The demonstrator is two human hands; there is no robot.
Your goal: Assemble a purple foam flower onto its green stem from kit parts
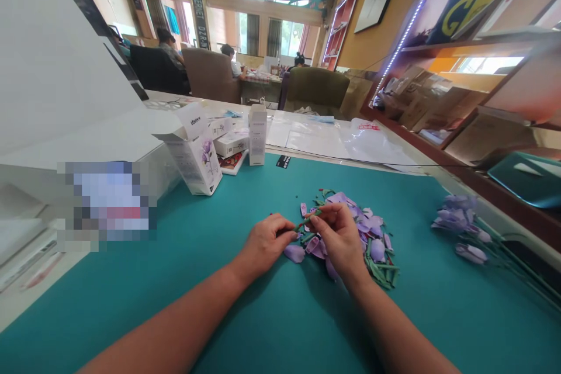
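Observation:
Between my two hands is a thin green stem piece (pixel 305 222) with a bit of red on it. My left hand (pixel 268 241) pinches its lower left end with thumb and forefinger. At its upper right end, my right hand (pixel 340 239) has thumb and fingertips closed on it. Beneath and behind my right hand lies a loose heap of purple flower petals (pixel 370 223) mixed with green stem and leaf pieces (pixel 385 273). One purple petal (pixel 294 254) rests on the mat beside my left hand. My right hand hides part of the heap.
A teal mat (pixel 175 280) covers the table. An open white box (pixel 195 158) with a flower picture, a tall white box (pixel 258 134) and several flat boxes stand at the back left. Purple flowers on stems (pixel 456 216) lie at the right. People sit at tables far behind.

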